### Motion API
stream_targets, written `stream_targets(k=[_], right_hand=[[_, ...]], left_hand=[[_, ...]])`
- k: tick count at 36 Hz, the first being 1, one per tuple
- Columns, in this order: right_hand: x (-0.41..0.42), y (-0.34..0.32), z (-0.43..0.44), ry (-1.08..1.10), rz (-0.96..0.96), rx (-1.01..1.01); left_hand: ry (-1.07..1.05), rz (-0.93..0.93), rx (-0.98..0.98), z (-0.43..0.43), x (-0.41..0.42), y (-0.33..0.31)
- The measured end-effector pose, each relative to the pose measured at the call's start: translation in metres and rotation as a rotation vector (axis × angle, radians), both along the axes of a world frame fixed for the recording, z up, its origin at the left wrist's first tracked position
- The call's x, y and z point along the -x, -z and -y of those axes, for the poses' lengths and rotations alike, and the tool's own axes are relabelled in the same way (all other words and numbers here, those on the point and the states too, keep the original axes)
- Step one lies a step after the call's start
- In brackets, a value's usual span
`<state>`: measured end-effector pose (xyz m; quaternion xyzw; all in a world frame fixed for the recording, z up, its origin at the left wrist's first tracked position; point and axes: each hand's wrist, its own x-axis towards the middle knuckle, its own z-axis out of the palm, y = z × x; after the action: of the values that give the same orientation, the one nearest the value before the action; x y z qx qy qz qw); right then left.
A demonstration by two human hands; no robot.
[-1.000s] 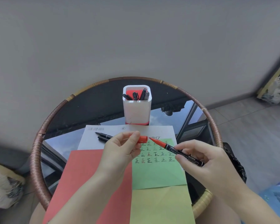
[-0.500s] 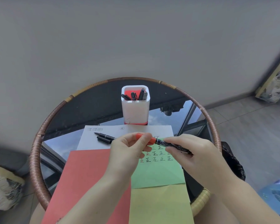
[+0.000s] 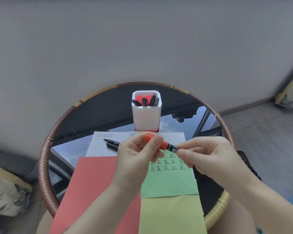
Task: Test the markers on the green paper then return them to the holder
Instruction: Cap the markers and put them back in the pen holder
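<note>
- I am seeing the left hand (image 3: 134,157) pinching the red cap (image 3: 150,138), above the green paper (image 3: 169,183).
- The right hand (image 3: 208,157) is gripping the marker (image 3: 173,148), which is lying crosswise; the holder (image 3: 146,115) is standing beyond, nearer the left hand.

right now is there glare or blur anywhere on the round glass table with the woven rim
Head view: the round glass table mirrors sky and window frames, no washed-out glare; wide-angle bowing bends the wall-floor line; left hand, right hand and red-capped black marker look slightly soft.
</note>
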<state>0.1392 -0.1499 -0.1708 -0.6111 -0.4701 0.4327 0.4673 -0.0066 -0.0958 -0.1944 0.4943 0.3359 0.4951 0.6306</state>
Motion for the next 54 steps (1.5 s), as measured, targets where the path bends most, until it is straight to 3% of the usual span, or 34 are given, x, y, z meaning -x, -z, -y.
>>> stream_targets(k=[3,6,8,11,13,17,20,23,27,31,34,42,48,51,54], right_hand=[[-0.009,-0.008,-0.006,-0.151,-0.213,0.225],[-0.009,-0.012,-0.009,-0.180,-0.211,0.237],[-0.002,-0.006,-0.009,-0.083,0.032,0.022],[0.008,0.012,-0.010,0.067,0.735,-0.449],[0.013,0.024,-0.014,0.057,0.881,-0.546],[0.025,0.031,-0.031,-0.050,0.748,-0.386],[0.031,0.040,-0.050,-0.097,0.633,-0.280],[0.040,0.051,-0.072,-0.115,0.725,-0.208],[0.064,0.065,-0.091,-0.268,0.871,-0.089],[0.077,0.073,-0.102,-0.285,0.957,-0.036],[0.074,0.076,-0.101,-0.252,0.905,-0.034],[0.025,0.068,-0.058,-0.104,0.687,-0.034],[-0.001,0.068,-0.032,-0.030,0.624,-0.014],[-0.005,0.065,-0.029,0.001,0.576,0.008],[-0.004,0.062,-0.027,0.017,0.570,-0.017]], left_hand=[[0.015,0.003,-0.102,-0.004,0.000,-0.005],[0.014,-0.010,-0.143,-0.006,0.000,-0.004],[0.010,0.024,-0.055,-0.008,-0.001,0.000],[0.001,0.166,0.193,-0.009,0.000,0.007],[0.003,0.177,0.259,-0.012,0.005,0.010],[-0.132,-0.012,0.240,-0.021,0.017,0.013],[-0.393,-0.097,0.110,-0.035,0.032,0.008],[-0.624,-0.099,-0.100,-0.053,0.053,-0.003],[-0.716,-0.083,-0.286,-0.070,0.065,-0.016],[-0.687,-0.091,-0.400,-0.081,0.062,-0.024],[-0.627,-0.126,-0.471,-0.092,0.055,-0.027],[-0.356,-0.503,-0.670,-0.132,0.011,-0.034],[-0.158,-0.922,-0.678,-0.142,-0.004,-0.026],[-0.131,-1.000,-0.700,-0.139,0.002,-0.021],[-0.235,-0.980,-0.775,-0.121,0.019,-0.013]])
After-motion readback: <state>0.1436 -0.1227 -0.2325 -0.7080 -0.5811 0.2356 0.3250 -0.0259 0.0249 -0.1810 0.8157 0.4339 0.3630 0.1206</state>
